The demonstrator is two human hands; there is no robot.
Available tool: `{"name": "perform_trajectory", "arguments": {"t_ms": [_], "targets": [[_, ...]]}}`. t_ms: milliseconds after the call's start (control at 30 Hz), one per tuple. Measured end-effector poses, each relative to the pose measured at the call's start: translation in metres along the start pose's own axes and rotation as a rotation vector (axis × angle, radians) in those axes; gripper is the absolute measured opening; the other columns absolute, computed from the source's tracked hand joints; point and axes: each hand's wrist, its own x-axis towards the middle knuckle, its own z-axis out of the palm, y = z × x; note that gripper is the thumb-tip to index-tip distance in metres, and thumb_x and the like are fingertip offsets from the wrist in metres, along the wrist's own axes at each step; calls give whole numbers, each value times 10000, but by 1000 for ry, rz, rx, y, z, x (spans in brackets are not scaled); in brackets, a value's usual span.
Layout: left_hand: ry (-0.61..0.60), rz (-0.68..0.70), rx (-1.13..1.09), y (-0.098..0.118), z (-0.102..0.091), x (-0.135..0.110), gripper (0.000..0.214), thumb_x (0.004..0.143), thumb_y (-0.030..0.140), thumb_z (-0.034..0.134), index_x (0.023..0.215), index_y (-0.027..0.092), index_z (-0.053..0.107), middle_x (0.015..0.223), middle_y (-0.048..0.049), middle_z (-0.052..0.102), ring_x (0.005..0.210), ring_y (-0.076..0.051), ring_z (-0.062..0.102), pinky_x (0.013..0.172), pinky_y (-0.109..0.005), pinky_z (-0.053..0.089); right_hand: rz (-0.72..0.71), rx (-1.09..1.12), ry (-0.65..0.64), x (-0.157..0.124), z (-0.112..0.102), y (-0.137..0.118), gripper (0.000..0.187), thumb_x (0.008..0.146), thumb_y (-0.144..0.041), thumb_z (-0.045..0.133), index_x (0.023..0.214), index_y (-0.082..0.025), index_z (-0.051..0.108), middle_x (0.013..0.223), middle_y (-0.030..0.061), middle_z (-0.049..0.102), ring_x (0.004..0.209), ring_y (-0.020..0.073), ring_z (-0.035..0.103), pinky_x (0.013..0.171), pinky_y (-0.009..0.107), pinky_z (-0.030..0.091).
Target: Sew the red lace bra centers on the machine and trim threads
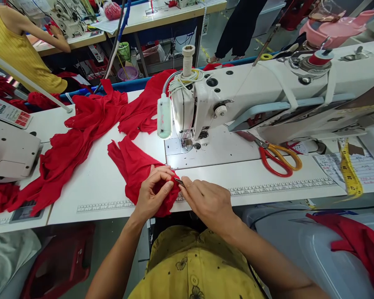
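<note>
A piece of red fabric (pixel 139 164) lies at the table's front edge, left of the sewing machine (pixel 199 99). My left hand (pixel 154 189) pinches its right-hand edge between thumb and fingers. My right hand (pixel 207 199) is closed around a small metal tool with a narrow pointed tip (pixel 178 181); most of it is hidden in the palm, so its kind does not show. That tip meets the fabric right beside my left fingertips. Behind my hands, the machine's needle area (pixel 187 143) has no fabric under it.
Scissors (pixel 276 155) with red and orange handles lie under the machine arm. A yellow tape measure (pixel 350 174) hangs over the right edge. More red fabric (pixel 77 133) spreads across the left side. A ruler strip (pixel 280 187) runs along the front. A person in yellow (pixel 25 45) sits at another table.
</note>
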Motion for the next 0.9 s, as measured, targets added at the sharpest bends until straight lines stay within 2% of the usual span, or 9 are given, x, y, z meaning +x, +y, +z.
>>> {"name": "perform_trajectory", "arguments": {"t_ms": [67,233,400,500,567,633,700,767,900], "targets": [[-5,16,6,1,0,0,152,947,339,626,857,217,641,1051,-85,692,1222,-283,583,1158,-508,361,-13,-22,29,0,0,0,187,1005,-245,559,1112,-169,692,593,-10,578,546,130,470,540,325,287],[-16,32,33,2,0,1,123,952,303,618,865,218,637,1054,-78,690,1217,-273,584,1171,-512,334,-31,10,52,0,2,-1,165,989,-198,568,1097,-160,686,589,-12,549,550,135,445,546,332,285],[-9,25,63,1,0,0,148,950,330,621,857,218,644,1042,-74,698,1201,-271,596,1202,-524,290,88,174,-54,-1,1,1,180,1013,-245,526,1033,-198,698,607,-3,575,549,124,460,541,327,269],[-1,19,55,0,0,-1,157,946,344,625,850,221,641,1044,-70,699,1198,-272,597,1214,-534,266,288,428,-133,1,-1,5,195,996,-330,543,978,-198,686,633,-7,597,542,110,468,536,291,281],[-11,13,46,-1,0,-1,153,944,343,629,849,223,646,1054,-76,696,1214,-280,585,1216,-542,255,465,701,-206,6,0,8,204,945,-385,601,1022,-209,668,630,-36,577,531,105,453,532,254,311],[-28,11,33,-1,0,-1,139,944,330,628,860,223,657,1072,-86,687,1242,-288,563,1195,-536,292,576,960,-298,14,3,10,203,895,-380,631,1010,-216,665,636,-54,543,547,104,433,536,234,331],[-39,18,22,1,-1,-1,123,948,307,620,875,219,666,1097,-93,673,1263,-288,542,1160,-512,346,605,1115,-352,21,7,10,135,868,-333,612,875,-205,653,649,-51,507,579,104,407,543,232,321],[-42,27,22,2,-2,-1,111,949,284,616,878,214,665,1117,-92,654,1270,-282,533,1141,-487,371,605,1187,-364,27,12,9,150,848,-304,591,746,-194,596,646,-46,461,602,104,377,550,236,302],[-61,25,31,3,-3,-2,124,944,264,611,840,208,650,1133,-88,619,1282,-275,511,1148,-465,362,626,1322,-347,28,20,6,186,826,-300,586,688,-197,518,643,-49,398,606,104,336,549,241,276]]}}
